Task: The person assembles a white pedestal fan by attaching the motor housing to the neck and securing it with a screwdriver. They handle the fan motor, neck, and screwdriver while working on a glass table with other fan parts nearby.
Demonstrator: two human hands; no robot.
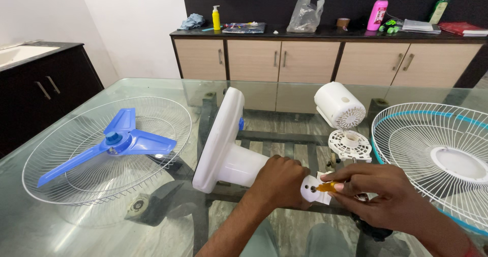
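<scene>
white fan stand (229,150) lying on its side at the centre of the glass table (152,86), round base toward 11 o'clock, its neck clenched in the left hand (278,182) while the right hand (378,193) pinches a small yellow-handled screwdriver (327,187) against the neck's end cap. judged step: working a screw at that end, which calls for keeping the tip seated and the neck steady. at 9 o'clock, a blue blade (119,140) in a wire guard (66,150); at 1 o'clock, a white motor cover (339,105); at 3 o'clock, a second guard (437,155).
</scene>
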